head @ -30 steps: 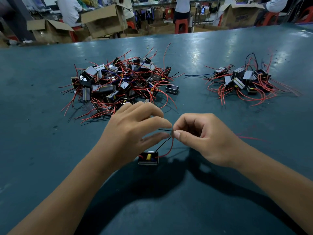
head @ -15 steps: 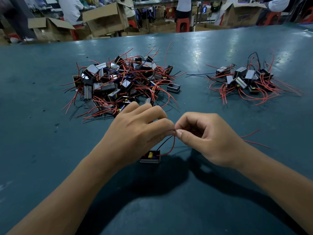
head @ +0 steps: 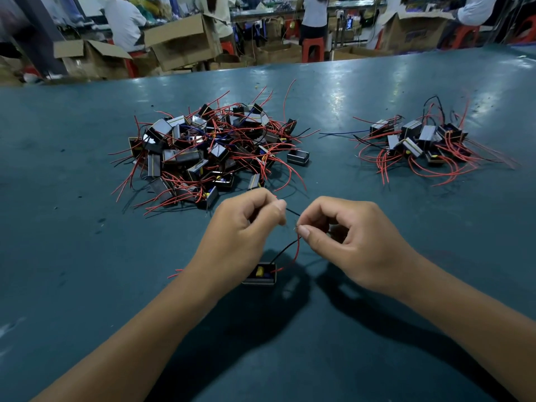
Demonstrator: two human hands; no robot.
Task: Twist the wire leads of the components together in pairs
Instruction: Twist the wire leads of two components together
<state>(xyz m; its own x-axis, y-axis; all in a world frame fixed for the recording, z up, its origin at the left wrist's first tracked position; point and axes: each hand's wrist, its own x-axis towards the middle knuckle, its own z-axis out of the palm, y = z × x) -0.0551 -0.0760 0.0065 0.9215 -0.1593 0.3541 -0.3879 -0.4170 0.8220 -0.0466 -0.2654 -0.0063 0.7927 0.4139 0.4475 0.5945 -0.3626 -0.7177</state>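
Note:
A small black box component (head: 260, 274) with a yellow part inside lies on the teal table (head: 377, 329) below my hands. A red lead and a black lead (head: 293, 249) rise from it to my right hand (head: 351, 242), which pinches their ends between thumb and forefinger. My left hand (head: 242, 233) pinches another thin black wire (head: 292, 211) that points toward my right fingertips. A short gap separates the two hands.
A big heap of black components with loose red leads (head: 211, 152) lies behind my left hand. A smaller heap (head: 420, 143) sits at the right. A single component (head: 298, 156) lies beside the big heap. Cardboard boxes (head: 179, 39) and seated people stand beyond the far edge.
My hands, fingertip to fingertip before, have drawn a little apart. The left hand has turned so its thumb shows and now holds a black wire end.

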